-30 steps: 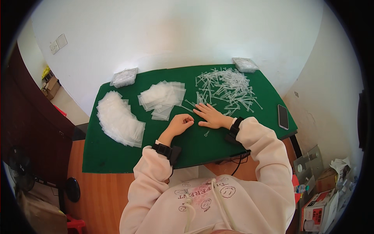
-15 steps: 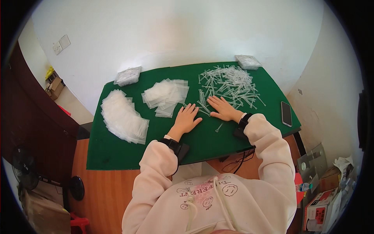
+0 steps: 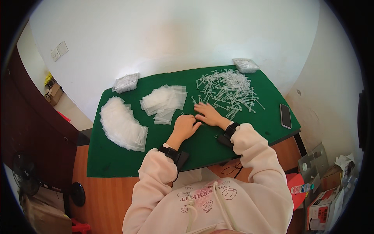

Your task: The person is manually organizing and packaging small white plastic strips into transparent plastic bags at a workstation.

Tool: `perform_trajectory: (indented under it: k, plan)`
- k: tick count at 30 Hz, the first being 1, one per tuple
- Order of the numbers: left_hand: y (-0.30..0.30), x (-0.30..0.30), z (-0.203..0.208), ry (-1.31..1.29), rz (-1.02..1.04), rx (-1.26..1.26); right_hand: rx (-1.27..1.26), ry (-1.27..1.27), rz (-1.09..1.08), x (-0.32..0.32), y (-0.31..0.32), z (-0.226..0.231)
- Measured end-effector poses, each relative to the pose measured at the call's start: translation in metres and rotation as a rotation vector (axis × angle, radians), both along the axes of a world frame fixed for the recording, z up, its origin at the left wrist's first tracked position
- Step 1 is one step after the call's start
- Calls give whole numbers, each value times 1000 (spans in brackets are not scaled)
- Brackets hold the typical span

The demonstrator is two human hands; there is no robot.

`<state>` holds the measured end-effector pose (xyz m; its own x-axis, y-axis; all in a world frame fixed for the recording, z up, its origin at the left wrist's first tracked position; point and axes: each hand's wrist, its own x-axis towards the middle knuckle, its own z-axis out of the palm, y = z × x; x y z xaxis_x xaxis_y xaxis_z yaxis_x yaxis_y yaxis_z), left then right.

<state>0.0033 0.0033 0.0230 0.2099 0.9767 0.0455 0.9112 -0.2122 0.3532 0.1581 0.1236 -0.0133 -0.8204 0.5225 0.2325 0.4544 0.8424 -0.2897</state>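
Currently, small clear plastic sticks with ring-shaped ends (image 3: 193, 100) are apparently being gathered between the bare left hand (image 3: 184, 126) and the bare right hand (image 3: 210, 115) on the green cloth-covered bench (image 3: 117, 163). Light, flat pressure is probably being called for, since slick sticks are easily being scattered by a hard push; a gap toward the large heap of clear sticks (image 3: 231, 85) is best being left, so that strays are not being dragged in.

The right fingers are being held spread and released, palm down, with a few sticks being seen just beyond their tips at eleven o'clock. The left fingers are being curled beside the right thumb; whether anything is being grasped there cannot be told, though one ring end (image 3: 182, 114) is being shown just beyond them at twelve o'clock. From the right hand, a lone ring end (image 3: 216, 136) is being seen at five o'clock and the heap at one; from the left, the loose pile of clear zip bags (image 3: 163, 102) is being seen at eleven.
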Motion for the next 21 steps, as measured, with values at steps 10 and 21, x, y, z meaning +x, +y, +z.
perform_trajectory:
  k: [10,21]
  plan:
    - [-6,2,-34,145,17,299,58,-2,-41,13,-4,2]
    - [-2,1,-27,156,304,475,148,49,-231,20,1,9]
